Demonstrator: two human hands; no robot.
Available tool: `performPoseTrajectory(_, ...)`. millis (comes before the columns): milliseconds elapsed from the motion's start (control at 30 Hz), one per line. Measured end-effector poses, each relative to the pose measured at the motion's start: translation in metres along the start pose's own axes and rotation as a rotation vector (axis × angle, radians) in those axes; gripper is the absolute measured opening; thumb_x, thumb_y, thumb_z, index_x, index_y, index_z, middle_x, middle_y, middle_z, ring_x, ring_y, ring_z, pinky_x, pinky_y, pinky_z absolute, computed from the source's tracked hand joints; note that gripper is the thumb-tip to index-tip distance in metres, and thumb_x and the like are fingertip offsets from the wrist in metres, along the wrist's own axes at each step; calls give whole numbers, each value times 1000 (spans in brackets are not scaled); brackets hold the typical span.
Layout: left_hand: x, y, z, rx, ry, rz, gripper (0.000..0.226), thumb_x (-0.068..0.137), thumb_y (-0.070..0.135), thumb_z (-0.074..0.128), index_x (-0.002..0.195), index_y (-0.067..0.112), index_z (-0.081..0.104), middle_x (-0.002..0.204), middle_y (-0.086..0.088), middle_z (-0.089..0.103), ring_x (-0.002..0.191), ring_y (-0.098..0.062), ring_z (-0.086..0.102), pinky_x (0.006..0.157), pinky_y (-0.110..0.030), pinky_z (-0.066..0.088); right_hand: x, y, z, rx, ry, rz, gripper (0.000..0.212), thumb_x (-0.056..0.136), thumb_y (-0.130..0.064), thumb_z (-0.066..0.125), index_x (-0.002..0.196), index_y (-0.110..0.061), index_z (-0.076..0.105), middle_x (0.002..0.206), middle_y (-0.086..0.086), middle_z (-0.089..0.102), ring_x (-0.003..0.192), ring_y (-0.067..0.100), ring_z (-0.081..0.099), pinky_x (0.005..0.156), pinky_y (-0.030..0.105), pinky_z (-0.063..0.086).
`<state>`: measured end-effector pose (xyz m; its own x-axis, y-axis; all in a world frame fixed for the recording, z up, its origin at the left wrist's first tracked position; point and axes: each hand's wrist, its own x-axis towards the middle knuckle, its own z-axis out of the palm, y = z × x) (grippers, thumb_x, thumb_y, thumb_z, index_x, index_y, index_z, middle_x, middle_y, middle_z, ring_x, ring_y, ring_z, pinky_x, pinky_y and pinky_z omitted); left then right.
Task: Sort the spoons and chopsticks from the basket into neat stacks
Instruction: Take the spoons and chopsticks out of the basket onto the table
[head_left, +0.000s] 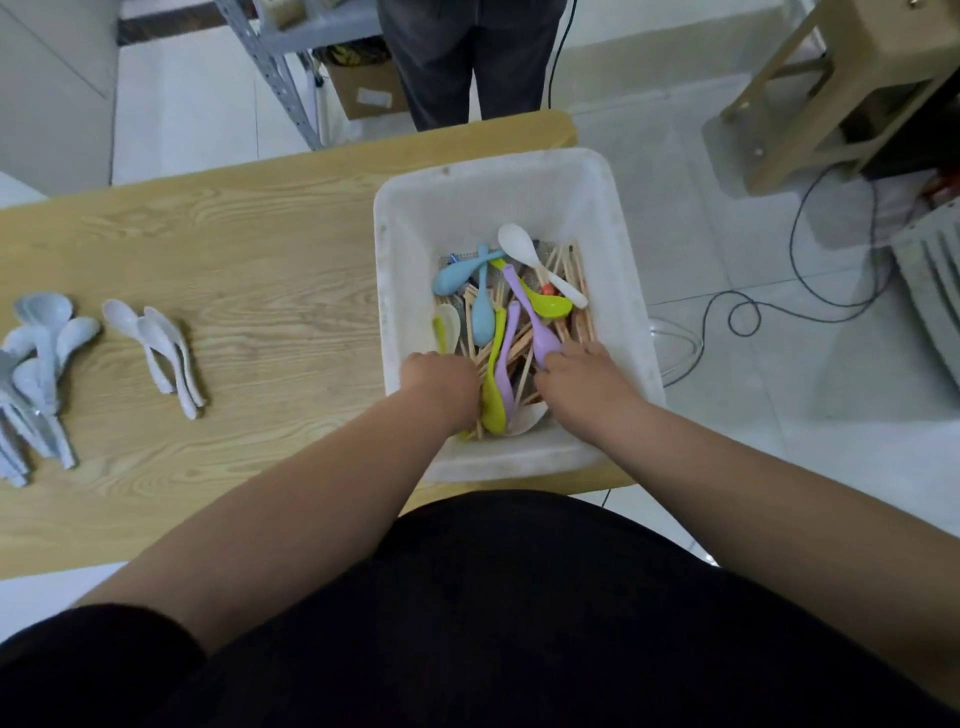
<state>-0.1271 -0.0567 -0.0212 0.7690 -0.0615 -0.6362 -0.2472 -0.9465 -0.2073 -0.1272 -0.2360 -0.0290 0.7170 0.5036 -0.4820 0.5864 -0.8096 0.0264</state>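
A white basket (511, 162) stands on the right end of the wooden table (249, 249). In it lie wooden chopsticks (522, 343) mixed with blue spoons (457, 275), a white spoon (519, 244), yellow-green spoons (494, 400) and purple spoons. My left hand (439, 382) reaches into the basket's near left side, its fingers curled down into the pile and hidden. My right hand (584, 382) is at the near right side and pinches the bowl of a purple spoon (543, 340). On the table's left lie a pile of pale blue-grey spoons (44, 358) and a small stack of white spoons (161, 353).
A person in dark trousers (467, 62) stands across the table. Behind are a metal shelf (270, 67) and a cardboard box (369, 93). On the floor to the right lie cables (748, 312), beside a wooden stool (831, 78). The basket reaches the table's right edge.
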Motion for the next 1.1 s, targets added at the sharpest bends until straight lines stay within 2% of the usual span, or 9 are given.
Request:
performPoseTrajectory(133, 2, 2, 1, -38, -8, -64, 32, 95, 12, 49, 126, 15, 55, 126, -3, 60, 116, -27, 61, 79, -35, 38, 1, 2, -1, -31, -14, -55, 30, 100, -17, 43, 122, -19, 64, 127, 5, 58, 123, 30, 47, 102, 44, 34)
performPoseTrajectory(267, 2, -1, -2, -125, -155, -123, 30, 92, 11, 57, 122, 14, 59, 118, -4, 62, 109, -27, 62, 75, -37, 44, 0, 5, -3, -33, -31, -144, 27, 97, -19, 48, 122, -18, 59, 122, 5, 62, 117, 29, 53, 98, 42, 38)
performPoseTrajectory(500, -4, -16, -15, -197, -197, -50, 19, 93, 11, 54, 109, 12, 66, 83, 0, 52, 89, -23, 59, 74, -34, 49, -11, 7, -33, -105, -80, -187, 29, 92, -16, 56, 121, -18, 59, 103, 4, 60, 91, 29, 62, 68, 36, 38)
performPoseTrajectory(633, -22, -33, -35, -514, -175, -79, 22, 99, 19, 56, 114, 5, 64, 109, -5, 64, 96, -20, 57, 69, -23, 42, -12, 12, -59, -101, -87, -139, 20, 90, -16, 51, 105, -22, 63, 79, -2, 40, 76, 26, 54, 65, 35, 35)
performPoseTrajectory(700, -27, -42, -33, -729, -184, -118, 27, 101, 27, 53, 117, 6, 61, 115, -8, 64, 90, -18, 57, 67, -24, 40, -9, 14, -72, -79, -81, -105, 16, 87, -17, 52, 96, -22, 65, 74, -3, 41, 69, 23, 51, 62, 33, 37)
performPoseTrajectory(767, -26, -51, -28, -940, -100, -230, 22, 100, 22, 46, 115, 8, 52, 107, -10, 61, 71, -17, 53, 61, -28, 44, -4, 16, -84, -52, -80, -68, 22, 85, -19, 52, 99, -23, 68, 74, -4, 46, 63, 19, 49, 57, 30, 36)
performPoseTrajectory(867, -32, -55, -24, -1121, -92, -258, 16, 98, 25, 44, 107, 14, 51, 90, -7, 57, 69, -22, 51, 57, -32, 45, 3, 24, -101, -26, -85, -44, 29, 85, -23, 51, 109, -24, 66, 72, -5, 50, 58, 13, 46, 49, 26, 27)
performPoseTrajectory(967, -38, -51, -23, -1392, -95, -306, 19, 95, 21, 42, 102, 14, 59, 79, -6, 53, 69, -23, 50, 60, -33, 43, 7, 35, -120, 66, -131, -20, 9, 89, -28, 50, 91, -23, 56, 77, -5, 51, 63, 13, 47, 51, 26, 29)
performPoseTrajectory(1100, -43, -46, -20, -1563, -97, -335, 27, 95, 14, 40, 103, 14, 66, 69, -5, 57, 64, -18, 56, 62, -32, 49, 21, 47, -140, 279, -178, 2, 15, 89, -30, 54, 91, -18, 63, 88, 5, 62, 80, 25, 57, 57, 30, 37)
